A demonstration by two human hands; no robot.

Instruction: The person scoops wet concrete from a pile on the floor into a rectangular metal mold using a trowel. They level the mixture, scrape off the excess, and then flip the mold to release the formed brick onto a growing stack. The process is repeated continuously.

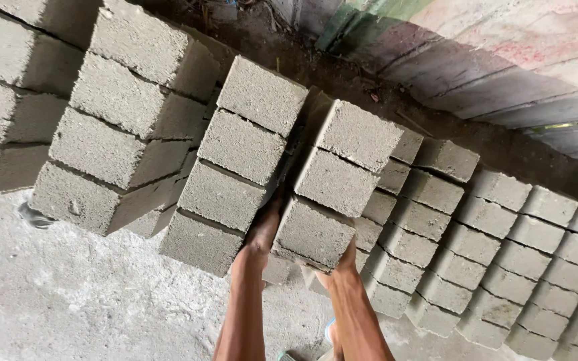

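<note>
Concrete block (312,234) gripped between left hand (264,227) and right hand (346,257) — sides clasped.

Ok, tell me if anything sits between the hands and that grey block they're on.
Nothing visible does. The left hand is pressed against the side of the grey block, in the gap beside the neighbouring stack; the right hand touches its lower end.

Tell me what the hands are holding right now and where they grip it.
A grey concrete block, the lowest of its stack: left hand on its left side, right hand under its lower right edge.
</note>
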